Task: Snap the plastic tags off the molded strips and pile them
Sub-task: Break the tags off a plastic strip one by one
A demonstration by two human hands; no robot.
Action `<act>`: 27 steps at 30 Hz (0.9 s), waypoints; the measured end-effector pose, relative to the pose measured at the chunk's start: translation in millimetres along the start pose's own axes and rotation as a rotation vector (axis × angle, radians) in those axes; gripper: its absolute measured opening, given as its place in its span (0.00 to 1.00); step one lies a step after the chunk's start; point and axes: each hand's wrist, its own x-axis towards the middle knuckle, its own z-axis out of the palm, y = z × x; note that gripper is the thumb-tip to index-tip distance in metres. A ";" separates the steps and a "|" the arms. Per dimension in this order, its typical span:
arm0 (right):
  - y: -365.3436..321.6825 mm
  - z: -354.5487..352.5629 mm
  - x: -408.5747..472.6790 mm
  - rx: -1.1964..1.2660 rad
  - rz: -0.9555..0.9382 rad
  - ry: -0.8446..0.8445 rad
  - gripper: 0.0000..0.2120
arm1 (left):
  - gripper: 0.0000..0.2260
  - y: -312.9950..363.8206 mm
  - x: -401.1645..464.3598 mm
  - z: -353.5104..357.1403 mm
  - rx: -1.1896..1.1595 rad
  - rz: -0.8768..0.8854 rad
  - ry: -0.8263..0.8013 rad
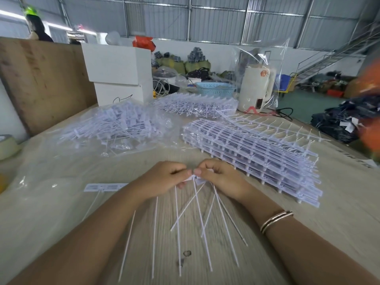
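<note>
Head view is showing both hands meeting over the wooden table [308, 202], just in front of the stack of molded strips [253, 153], which is serving as the landmark here. Left hand [162, 179] is curling its fingers and pinching the white strip [107, 187] whose flat tag section is sticking out to the left of that hand, well to the left of the stack. Right hand [220, 177] is pinching the same piece at its near end, thumb tips of the two hands almost touching. Thin white tails [197, 219] are fanning down from the pinch toward the camera, lying across the table in front of the stack. A bracelet [275, 221] is sitting on the right wrist. Left of the stack, the pile of loose tags [115, 124] is lying on a clear plastic sheet [41, 161]. Behind the stack, a second heap of strips [195, 103] is resting, with a blue basket [214, 89] and a cream kettle [255, 89] farther back. White boxes [119, 68] are standing behind the pile, far left of the stack.
</note>
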 end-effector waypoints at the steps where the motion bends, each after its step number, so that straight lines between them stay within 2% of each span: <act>1: -0.1 -0.1 0.0 0.004 -0.007 -0.003 0.09 | 0.15 0.2 0.6 -1.4 -0.037 0.010 -0.006; 3: -0.1 0.6 -0.4 0.035 -0.036 0.023 0.07 | 0.15 -0.5 1.1 -3.5 -0.077 0.019 -0.011; 8: 0.5 6.1 2.7 0.060 -0.108 0.173 0.09 | 0.18 -0.2 -1.0 -6.5 -0.218 0.040 0.011; 13: -1.5 11.1 2.2 0.192 -0.162 0.245 0.07 | 0.15 0.1 0.2 -6.2 -0.335 0.045 0.008; 19: -9.7 14.4 -1.6 0.429 -0.156 0.190 0.08 | 0.14 0.0 2.0 -4.4 -0.390 0.069 0.006; 22: -9.2 12.0 -0.5 0.507 -0.110 0.231 0.07 | 0.15 2.4 2.4 -2.3 -0.398 0.080 0.019; 27: -7.2 13.1 3.5 0.540 -0.113 0.241 0.12 | 0.15 4.9 5.2 4.2 -0.393 0.109 0.129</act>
